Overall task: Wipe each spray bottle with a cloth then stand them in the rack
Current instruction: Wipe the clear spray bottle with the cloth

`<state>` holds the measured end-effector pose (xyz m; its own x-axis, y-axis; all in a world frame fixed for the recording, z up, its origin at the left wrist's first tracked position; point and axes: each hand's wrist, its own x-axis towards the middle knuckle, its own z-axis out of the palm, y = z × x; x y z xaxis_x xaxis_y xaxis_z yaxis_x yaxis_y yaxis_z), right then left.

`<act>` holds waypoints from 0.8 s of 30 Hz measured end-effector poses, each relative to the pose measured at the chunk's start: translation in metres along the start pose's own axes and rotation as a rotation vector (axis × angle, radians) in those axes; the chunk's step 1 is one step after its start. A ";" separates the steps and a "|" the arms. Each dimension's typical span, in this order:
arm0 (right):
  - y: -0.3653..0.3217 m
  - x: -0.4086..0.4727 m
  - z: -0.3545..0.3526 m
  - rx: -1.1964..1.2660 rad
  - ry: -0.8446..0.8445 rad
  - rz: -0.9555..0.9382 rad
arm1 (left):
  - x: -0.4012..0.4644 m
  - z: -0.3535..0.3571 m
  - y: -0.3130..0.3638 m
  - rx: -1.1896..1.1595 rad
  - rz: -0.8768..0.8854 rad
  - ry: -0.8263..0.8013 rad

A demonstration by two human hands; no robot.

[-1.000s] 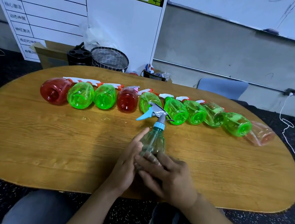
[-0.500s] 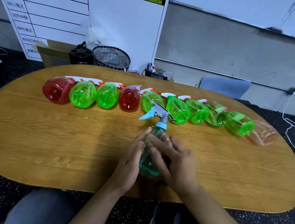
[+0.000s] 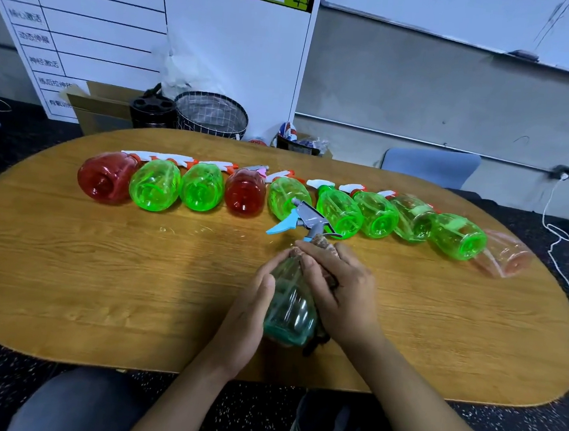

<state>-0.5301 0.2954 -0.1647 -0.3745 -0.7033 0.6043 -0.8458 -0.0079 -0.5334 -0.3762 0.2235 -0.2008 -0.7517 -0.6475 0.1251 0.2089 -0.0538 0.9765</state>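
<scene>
Our right hand (image 3: 338,288) has slid up the teal bottle (image 3: 290,310), perhaps pressing a cloth (image 3: 322,243); left hand (image 3: 250,315) still cups it.

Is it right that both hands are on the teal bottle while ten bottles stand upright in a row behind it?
Not quite. The head view shows the left hand and right hand on the teal bottle, with ten bottles in the row behind it, but those lie on their sides on the table, not upright.
</scene>
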 end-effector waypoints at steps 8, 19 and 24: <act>-0.002 0.009 -0.012 0.169 0.177 0.101 | 0.002 -0.008 -0.005 -0.039 -0.029 0.009; -0.010 -0.003 0.004 0.009 -0.015 0.038 | 0.007 -0.008 -0.019 0.000 -0.030 0.064; -0.013 -0.039 0.000 -0.055 -0.115 -0.355 | 0.007 -0.007 -0.019 -0.024 -0.011 0.054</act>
<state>-0.5042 0.3230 -0.1814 -0.0121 -0.7387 0.6740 -0.9357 -0.2292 -0.2681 -0.3805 0.2147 -0.2196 -0.7193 -0.6868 0.1040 0.2163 -0.0792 0.9731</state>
